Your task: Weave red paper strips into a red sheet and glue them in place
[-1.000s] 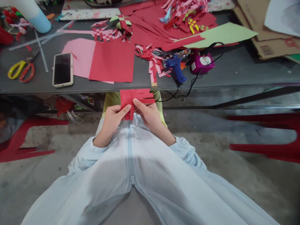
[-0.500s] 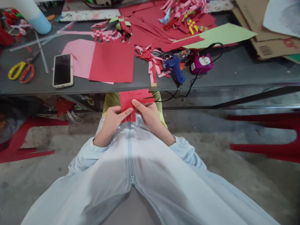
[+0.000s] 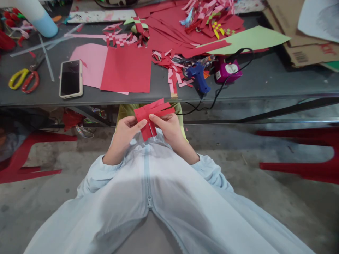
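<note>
Over my lap, just below the table's front edge, I hold a piece of red paper strips (image 3: 144, 113) crossing one another, with loose ends to the right and toward me. My left hand (image 3: 127, 131) pinches its left side, thumb on top. My right hand (image 3: 167, 127) grips the right side, its thumb pressed on the strips near the middle. The fingers beneath the paper are hidden. Ahead on the table (image 3: 122, 98) lie a red paper sheet (image 3: 125, 70) and a pink sheet (image 3: 91, 63) partly under it.
A phone (image 3: 71, 78) and scissors (image 3: 25, 79) lie at left. A blue glue gun (image 3: 198, 77) with a cord, a purple box (image 3: 228, 71), and woven paper scraps (image 3: 172, 63) are at right. Red stools (image 3: 304, 151) stand on either side; cardboard (image 3: 299, 53) is far right.
The red paper piece has tilted, its right side rising and its lower strips swinging to the right. My left hand has shifted slightly left; my right hand has barely moved.
</note>
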Demonstrator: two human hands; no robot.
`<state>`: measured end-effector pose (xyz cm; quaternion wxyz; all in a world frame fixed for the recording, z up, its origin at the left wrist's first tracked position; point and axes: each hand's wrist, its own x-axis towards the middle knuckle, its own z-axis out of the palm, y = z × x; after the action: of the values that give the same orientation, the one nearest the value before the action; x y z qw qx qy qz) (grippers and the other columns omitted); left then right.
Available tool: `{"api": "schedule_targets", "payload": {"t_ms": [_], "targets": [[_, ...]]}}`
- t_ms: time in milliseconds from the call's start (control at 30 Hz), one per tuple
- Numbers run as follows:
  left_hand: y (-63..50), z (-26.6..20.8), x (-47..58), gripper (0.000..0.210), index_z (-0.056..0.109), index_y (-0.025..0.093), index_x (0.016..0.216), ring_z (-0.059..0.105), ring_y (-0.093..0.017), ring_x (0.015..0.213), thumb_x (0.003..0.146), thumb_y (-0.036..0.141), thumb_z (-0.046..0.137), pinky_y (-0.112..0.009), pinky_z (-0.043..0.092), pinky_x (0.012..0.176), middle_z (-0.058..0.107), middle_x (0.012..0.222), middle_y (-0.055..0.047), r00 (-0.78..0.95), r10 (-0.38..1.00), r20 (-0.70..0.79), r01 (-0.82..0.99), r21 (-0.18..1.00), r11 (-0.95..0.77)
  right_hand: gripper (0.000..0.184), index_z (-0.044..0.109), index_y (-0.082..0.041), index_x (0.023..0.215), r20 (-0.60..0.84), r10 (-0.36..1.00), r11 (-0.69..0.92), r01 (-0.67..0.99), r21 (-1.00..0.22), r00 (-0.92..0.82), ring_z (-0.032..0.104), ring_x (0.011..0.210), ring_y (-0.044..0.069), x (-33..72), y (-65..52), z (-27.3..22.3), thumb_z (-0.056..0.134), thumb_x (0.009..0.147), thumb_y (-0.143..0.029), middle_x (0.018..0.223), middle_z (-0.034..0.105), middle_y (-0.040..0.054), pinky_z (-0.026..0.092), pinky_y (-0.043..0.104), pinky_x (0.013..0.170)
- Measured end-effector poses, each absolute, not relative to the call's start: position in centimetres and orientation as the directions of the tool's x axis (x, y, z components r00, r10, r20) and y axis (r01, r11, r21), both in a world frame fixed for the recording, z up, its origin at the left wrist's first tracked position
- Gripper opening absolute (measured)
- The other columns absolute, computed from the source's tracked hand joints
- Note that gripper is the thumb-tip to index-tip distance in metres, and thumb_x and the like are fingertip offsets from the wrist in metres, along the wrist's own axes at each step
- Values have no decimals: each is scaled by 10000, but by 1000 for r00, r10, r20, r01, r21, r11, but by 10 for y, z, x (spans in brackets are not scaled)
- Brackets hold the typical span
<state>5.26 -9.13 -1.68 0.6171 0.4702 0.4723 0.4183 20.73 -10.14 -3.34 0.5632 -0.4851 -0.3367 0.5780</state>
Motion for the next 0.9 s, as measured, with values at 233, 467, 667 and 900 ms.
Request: {"api": "schedule_targets", "payload": {"t_ms": [233, 467, 667, 900], "targets": [[-86, -15, 49, 347, 701, 180, 641, 563, -100, 590, 598, 448, 918, -228, 457, 584, 659, 632, 18, 99, 983, -152, -50, 986, 158, 293, 751, -231, 620, -168, 982, -136, -302, -943, 85, 659, 666, 167, 209, -101, -32, 848, 662, -505, 692, 730, 2, 572, 329, 703], [-87, -15, 49, 370, 699, 176, 581, 534, -104, 544, 572, 474, 918, -247, 418, 548, 638, 571, 9, 95, 980, -175, 2, 985, 175, 408, 672, -210, 492, -222, 964, -183, -238, -954, 149, 519, 515, 108, 211, -100, -27, 869, 589, -554, 547, 628, -14, 438, 268, 502], [-88, -12, 47, 406, 752, 173, 668, 589, -122, 578, 506, 493, 942, -261, 482, 592, 710, 654, -20, 147, 961, -234, -17, 971, 239, 386, 720, -222, 549, -206, 966, -162, -255, -953, 155, 568, 555, 126, 213, -99, -27, 871, 588, -574, 623, 686, 4, 482, 286, 550], [-89, -15, 47, 337, 766, 182, 670, 594, -120, 561, 578, 467, 919, -252, 489, 575, 711, 629, -23, 80, 978, -191, 25, 982, 189, 393, 717, -227, 548, -225, 963, -179, -273, -945, 146, 602, 585, 139, 214, -98, -31, 869, 594, -587, 628, 692, -2, 535, 298, 605]]}}
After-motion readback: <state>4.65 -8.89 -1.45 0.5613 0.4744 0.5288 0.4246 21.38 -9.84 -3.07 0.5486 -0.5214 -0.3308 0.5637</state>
